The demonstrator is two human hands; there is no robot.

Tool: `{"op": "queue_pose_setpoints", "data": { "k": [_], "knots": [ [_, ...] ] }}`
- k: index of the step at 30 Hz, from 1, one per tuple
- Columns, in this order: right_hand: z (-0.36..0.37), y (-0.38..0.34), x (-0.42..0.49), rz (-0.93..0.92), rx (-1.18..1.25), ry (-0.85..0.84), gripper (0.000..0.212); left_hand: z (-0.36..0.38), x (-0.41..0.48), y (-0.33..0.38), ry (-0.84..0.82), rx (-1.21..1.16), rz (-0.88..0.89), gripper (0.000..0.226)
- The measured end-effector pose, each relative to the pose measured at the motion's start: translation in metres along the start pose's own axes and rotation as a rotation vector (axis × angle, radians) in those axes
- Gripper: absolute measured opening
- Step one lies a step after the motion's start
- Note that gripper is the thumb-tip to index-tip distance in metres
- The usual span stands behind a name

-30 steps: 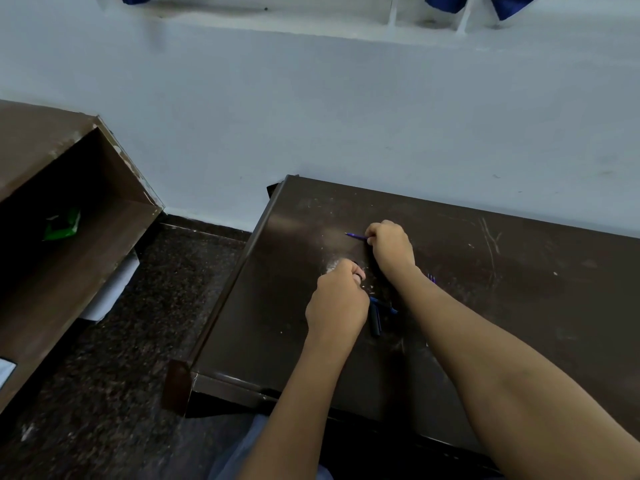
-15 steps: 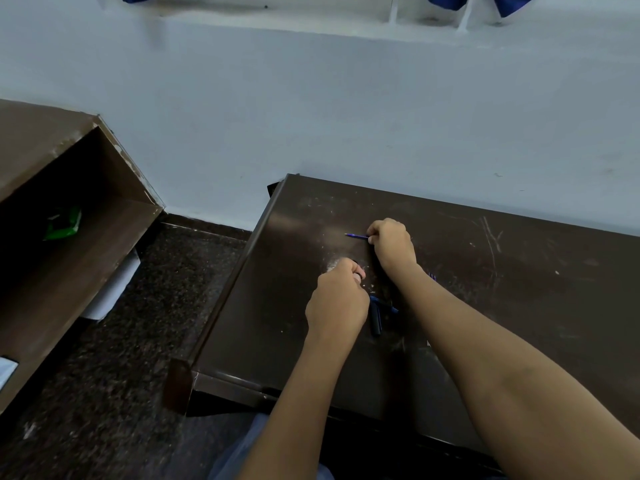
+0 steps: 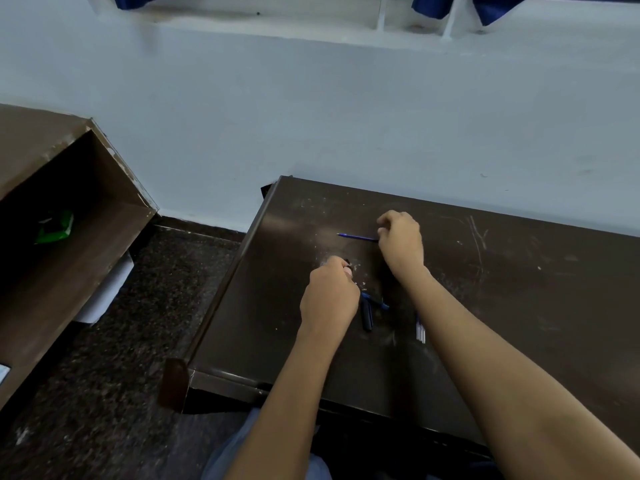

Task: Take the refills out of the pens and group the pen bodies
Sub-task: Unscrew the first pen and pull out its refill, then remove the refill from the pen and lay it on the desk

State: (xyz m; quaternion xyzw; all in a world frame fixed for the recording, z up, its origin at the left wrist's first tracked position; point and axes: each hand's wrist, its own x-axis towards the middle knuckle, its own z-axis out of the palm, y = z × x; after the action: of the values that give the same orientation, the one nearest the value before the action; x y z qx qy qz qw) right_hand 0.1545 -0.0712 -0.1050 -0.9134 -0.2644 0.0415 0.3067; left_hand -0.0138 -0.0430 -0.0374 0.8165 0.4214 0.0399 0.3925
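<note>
On the dark brown table (image 3: 519,289), my right hand (image 3: 401,242) pinches the end of a thin blue refill (image 3: 356,236) that points left just above the tabletop. My left hand (image 3: 330,297) is closed around a dark pen body; only a small dark tip (image 3: 347,263) shows by the fingers. Dark blue pen bodies (image 3: 367,311) lie on the table just right of my left hand. Beside my right forearm lie thin pale refills (image 3: 420,329), partly hidden by the arm.
The table's left edge (image 3: 228,292) drops to a dark speckled floor (image 3: 121,358). A brown open cabinet (image 3: 52,237) with a green item (image 3: 55,226) inside stands at the left. A pale wall (image 3: 346,116) runs behind the table.
My right hand has shifted slightly up and to the right, carrying the blue refill farther from my left hand. My left hand has stayed in place.
</note>
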Motion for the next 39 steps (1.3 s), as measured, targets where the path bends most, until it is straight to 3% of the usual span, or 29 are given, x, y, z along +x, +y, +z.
{"op": "queue_pose_setpoints", "data": {
  "k": [2, 6, 10, 20, 30, 32, 36, 39],
  "knots": [
    [-0.011, 0.008, -0.008, 0.119, -0.005, -0.014, 0.021, -0.002, 0.002, 0.0, -0.003, 0.004, -0.004, 0.031],
    [-0.037, 0.027, -0.033, 0.355, -0.256, -0.227, 0.027, -0.003, 0.001, 0.003, -0.002, -0.02, 0.014, 0.029],
    [-0.048, 0.045, -0.067, 0.493, -0.253, -0.32, 0.037, 0.0, -0.006, 0.007, -0.006, -0.018, 0.042, 0.027],
    [-0.053, 0.049, -0.084, 0.591, -0.143, -0.314, 0.033, 0.002, -0.017, 0.01, 0.014, -0.027, 0.054, 0.022],
    [-0.066, 0.057, -0.083, 0.616, -0.045, -0.285, 0.027, 0.003, -0.015, 0.015, -0.091, -0.042, -0.03, 0.029],
    [-0.078, 0.047, -0.075, 0.562, 0.079, -0.221, 0.029, 0.003, -0.013, 0.015, -0.107, -0.046, -0.018, 0.03],
    [-0.094, 0.012, -0.072, 0.487, 0.763, -0.069, 0.022, 0.005, -0.014, 0.013, -0.107, -0.127, 0.014, 0.03],
    [-0.095, -0.012, -0.081, 0.416, 0.914, -0.003, 0.016, 0.004, -0.014, 0.012, -0.152, -0.154, -0.005, 0.03]
  ]
}}
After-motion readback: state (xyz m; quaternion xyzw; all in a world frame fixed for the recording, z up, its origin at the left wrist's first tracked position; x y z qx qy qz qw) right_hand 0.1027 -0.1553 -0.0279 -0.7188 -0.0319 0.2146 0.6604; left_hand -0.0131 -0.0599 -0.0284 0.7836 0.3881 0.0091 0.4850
